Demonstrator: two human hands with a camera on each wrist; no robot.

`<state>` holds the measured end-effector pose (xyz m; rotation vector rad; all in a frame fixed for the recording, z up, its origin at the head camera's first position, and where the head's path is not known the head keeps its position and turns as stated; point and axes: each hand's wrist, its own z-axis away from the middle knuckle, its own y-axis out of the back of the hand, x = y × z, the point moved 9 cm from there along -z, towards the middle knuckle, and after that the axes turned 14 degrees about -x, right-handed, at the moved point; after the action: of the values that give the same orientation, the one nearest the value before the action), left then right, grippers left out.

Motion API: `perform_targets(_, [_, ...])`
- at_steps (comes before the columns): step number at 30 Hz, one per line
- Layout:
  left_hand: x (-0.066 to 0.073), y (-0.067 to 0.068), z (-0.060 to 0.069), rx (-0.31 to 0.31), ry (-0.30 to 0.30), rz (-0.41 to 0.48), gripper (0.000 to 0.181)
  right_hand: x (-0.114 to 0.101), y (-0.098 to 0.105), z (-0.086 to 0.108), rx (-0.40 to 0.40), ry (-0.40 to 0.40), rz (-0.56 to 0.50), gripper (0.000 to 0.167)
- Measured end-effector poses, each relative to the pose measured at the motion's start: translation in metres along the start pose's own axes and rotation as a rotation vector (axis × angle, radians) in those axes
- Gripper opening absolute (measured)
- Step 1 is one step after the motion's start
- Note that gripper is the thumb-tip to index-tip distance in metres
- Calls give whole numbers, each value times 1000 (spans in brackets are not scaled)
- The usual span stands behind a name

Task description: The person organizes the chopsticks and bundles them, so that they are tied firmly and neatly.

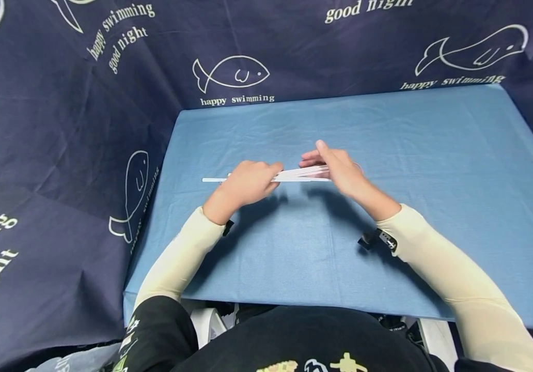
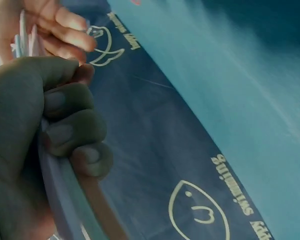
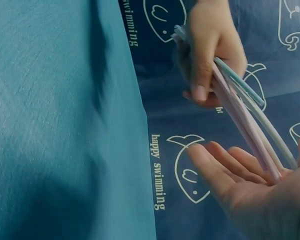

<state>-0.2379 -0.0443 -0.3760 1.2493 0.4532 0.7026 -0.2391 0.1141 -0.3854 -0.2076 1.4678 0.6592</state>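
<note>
A bundle of long, thin sticks or strips (image 1: pixel 294 175) in pale pink, white and pale green is held above the table, spanning both hands. My left hand (image 1: pixel 250 181) grips it with fingers curled round it, as the left wrist view shows up close. One white end sticks out to the left of that fist. My right hand (image 1: pixel 344 170) has its fingers extended and palm turned up in the right wrist view. The right ends of the sticks (image 3: pixel 242 117) reach this palm and seem to touch it. Whether they are straws or flat strips is unclear.
Under the hands lies a table with a blue cloth (image 1: pixel 294 248). Dark blue curtains (image 1: pixel 294 51) with white fish prints stand behind it and along its left side. The person's body is at the near edge.
</note>
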Motion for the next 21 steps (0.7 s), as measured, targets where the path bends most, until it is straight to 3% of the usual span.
perform_targets(6, [18,10,-14,4,40,-37,22,-4,3,1,174,67,5,67])
perform_targets(9, [27,13,-23,2,72,-73,27,-5,-1,0,234,73,74,64])
perform_targets(17, [43,13,-36,-32,117,-89,27,-4,-17,-3,162,64,76,61])
perform_targets(21, [43,17,-34,-10,142,-76,27,-5,-15,-2,160,36,185,63])
